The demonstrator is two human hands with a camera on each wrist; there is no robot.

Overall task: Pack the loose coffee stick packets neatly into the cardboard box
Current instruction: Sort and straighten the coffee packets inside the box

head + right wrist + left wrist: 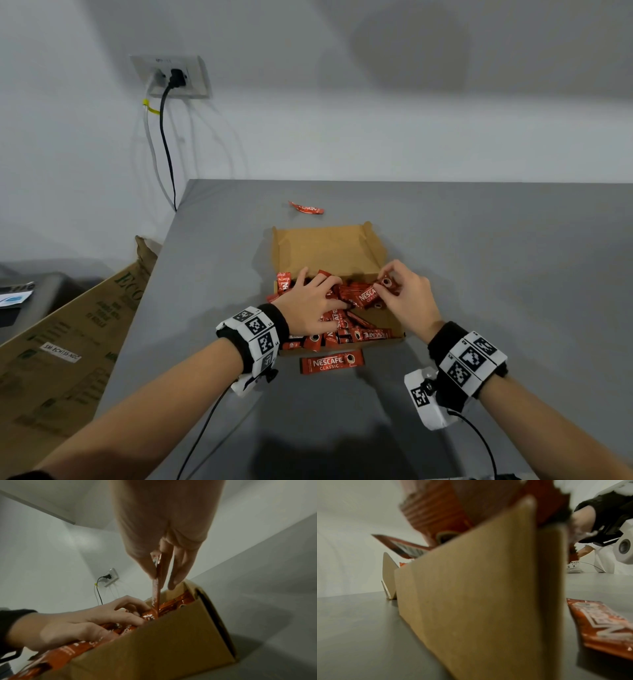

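An open cardboard box [329, 251] sits mid-table, its near half heaped with red coffee stick packets [363, 334] lying at mixed angles. My left hand [317, 296] rests on the heap with fingers spread, pressing the packets down [102, 618]. Over the box's right side, my right hand [394, 289] pinches one packet [368, 295] by its end between thumb and fingers [178, 574]; the packet [156, 592] hangs down into the box [171, 649]. One loose packet [331, 363] lies flat before the box [488, 588], and another [306, 208] lies behind it.
The grey table [496, 274] ends at a left edge near a leaning printed cardboard sheet [68, 342]. A wall socket with a black plug [175, 77] and cable is at the back left. Thin cables trail from both wrist cameras toward me.
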